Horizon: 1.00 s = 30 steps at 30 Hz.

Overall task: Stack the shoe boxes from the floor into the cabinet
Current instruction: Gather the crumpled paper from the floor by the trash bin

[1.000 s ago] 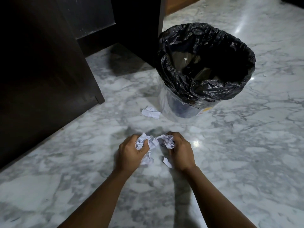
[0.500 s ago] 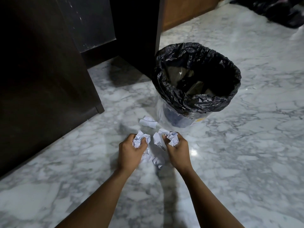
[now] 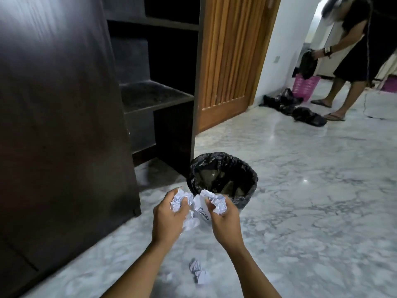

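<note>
My left hand (image 3: 168, 218) is closed around crumpled white paper (image 3: 179, 201), held above the marble floor. My right hand (image 3: 223, 220) grips another wad of crumpled paper (image 3: 218, 203), with a printed sheet hanging between the two hands. Just beyond them stands a waste bin lined with a black bag (image 3: 223, 176). The dark wooden cabinet (image 3: 64, 125) fills the left side, and its open shelves (image 3: 154, 95) hold nothing I can see. No shoe box is in view.
More crumpled paper (image 3: 198, 274) lies on the floor between my forearms. A slatted wooden door (image 3: 232, 57) stands right of the cabinet. At the far right another person (image 3: 348, 50) bends over black bags (image 3: 300, 108) and a pink basket (image 3: 305, 87).
Both hands have risen from the floor with the crumpled paper. The view has tilted up, showing the cabinet shelves, the door and the other person. A paper wad now lies below my hands.
</note>
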### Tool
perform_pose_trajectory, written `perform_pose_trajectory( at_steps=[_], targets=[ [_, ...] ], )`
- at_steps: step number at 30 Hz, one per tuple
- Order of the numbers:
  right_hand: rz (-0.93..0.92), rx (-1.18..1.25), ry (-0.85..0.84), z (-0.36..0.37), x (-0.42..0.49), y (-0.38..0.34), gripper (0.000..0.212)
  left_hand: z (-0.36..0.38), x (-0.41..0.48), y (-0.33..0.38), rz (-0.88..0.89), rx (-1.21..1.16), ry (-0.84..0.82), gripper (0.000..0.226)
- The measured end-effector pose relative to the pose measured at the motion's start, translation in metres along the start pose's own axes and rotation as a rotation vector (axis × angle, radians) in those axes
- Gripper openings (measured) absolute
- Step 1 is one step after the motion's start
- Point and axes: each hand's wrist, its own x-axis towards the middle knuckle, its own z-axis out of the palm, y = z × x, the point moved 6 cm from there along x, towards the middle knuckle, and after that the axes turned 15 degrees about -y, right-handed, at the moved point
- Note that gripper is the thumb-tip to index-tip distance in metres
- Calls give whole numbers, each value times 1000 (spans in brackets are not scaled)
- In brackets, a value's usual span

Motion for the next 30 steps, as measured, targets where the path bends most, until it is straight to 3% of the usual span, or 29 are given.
perform_pose_trajectory(
  at_steps=[5,9,15,22,30],
  targets=[
    [-132,-59,27,-32,5,-82,23,-16,12,89,143,-13,-29,39],
    [-222,-152,46,-63,25,-145,27,-18,36,153,212,4,-17,36],
    [-214,-264,27,-111,66,-204,5,-6,77,219,290,52,-73,28],
    [-160,-413,79,-157,123,-180,10,25,140,201,236,40,-82,26],
    [-38,-318,57,-123,158,-62,14,69,175,109,76,3,-162,32]
  ],
)
